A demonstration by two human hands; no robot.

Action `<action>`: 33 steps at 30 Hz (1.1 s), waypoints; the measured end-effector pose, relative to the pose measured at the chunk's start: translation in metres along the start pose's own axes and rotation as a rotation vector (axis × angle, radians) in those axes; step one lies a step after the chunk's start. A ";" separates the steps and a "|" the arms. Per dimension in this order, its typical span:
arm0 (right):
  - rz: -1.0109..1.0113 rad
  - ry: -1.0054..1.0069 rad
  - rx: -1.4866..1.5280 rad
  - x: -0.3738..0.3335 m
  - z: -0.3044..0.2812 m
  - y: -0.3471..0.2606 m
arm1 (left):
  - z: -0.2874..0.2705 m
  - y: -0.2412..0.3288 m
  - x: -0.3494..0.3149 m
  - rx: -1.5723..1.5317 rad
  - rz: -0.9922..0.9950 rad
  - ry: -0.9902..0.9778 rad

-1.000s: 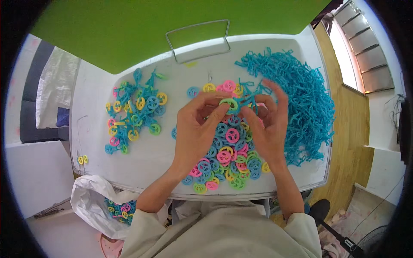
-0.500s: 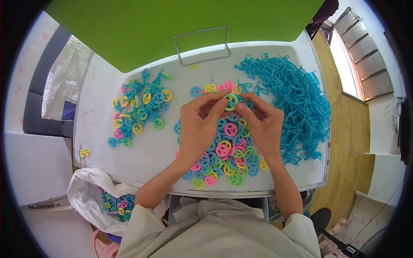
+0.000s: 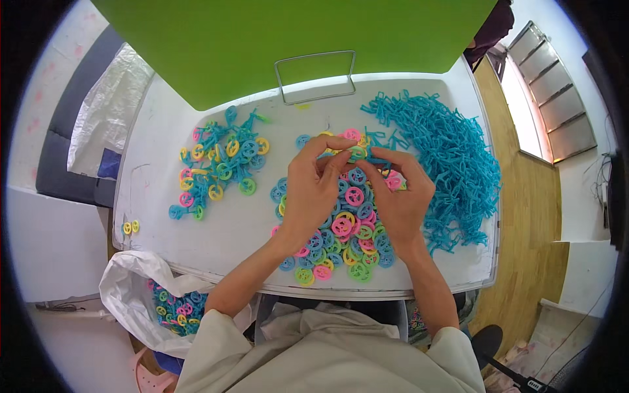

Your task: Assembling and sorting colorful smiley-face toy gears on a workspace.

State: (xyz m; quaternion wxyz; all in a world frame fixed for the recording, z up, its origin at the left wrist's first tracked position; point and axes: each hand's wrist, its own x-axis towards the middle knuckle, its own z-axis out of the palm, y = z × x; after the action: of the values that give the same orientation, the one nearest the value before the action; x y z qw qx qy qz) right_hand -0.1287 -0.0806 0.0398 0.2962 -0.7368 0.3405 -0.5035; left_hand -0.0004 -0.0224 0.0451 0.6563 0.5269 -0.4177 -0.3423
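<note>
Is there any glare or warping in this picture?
Head view, right: the bright opening glares white; head view, lower part: the table bows along its near edge; head view, corners: black rim; head view, centre: the green wheel looks too small for detail.

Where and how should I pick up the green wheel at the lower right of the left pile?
Pinch the green wheel by its outer rim, probably coming from the lower right: that edge is exposed, while the left pile crowds its upper left side.
</note>
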 end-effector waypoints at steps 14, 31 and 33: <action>0.037 -0.078 0.059 -0.003 -0.004 0.003 | 0.002 -0.005 -0.006 0.181 -0.017 0.024; 0.404 -0.188 0.349 0.004 -0.011 0.011 | 0.008 0.005 -0.004 0.094 0.085 0.071; 0.158 -0.195 0.360 0.002 -0.011 0.022 | 0.006 0.007 -0.003 0.070 0.062 0.044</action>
State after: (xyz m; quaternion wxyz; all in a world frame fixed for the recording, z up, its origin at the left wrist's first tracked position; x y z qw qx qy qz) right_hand -0.1427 -0.0959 0.0270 0.4929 -0.6883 0.2717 -0.4577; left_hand -0.0067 -0.0209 0.0516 0.6568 0.5436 -0.4310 -0.2955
